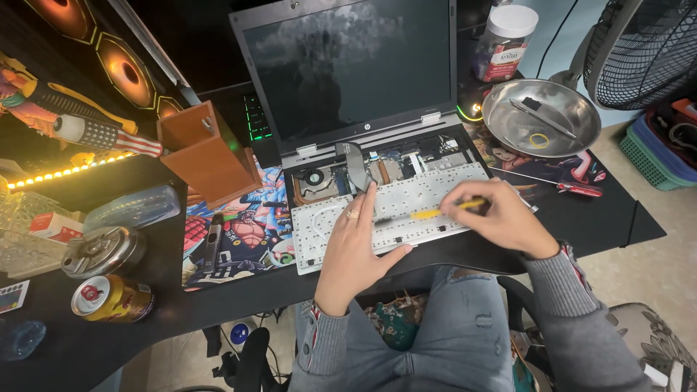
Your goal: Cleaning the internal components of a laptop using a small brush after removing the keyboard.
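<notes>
Grey ribbed knit sleeves are worn on both arms, with red and white striped trim seen at the cuffs. A ring (353,214) is worn on a finger of the left hand (353,250). Faded, distressed blue-grey jeans are worn.

The fan (646,43) is cut off by the edge. The hand (354,250) beside the laptop (348,80) hides some keyboard (428,196).

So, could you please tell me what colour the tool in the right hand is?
Yellow: the tool in the right hand, head view.
</notes>
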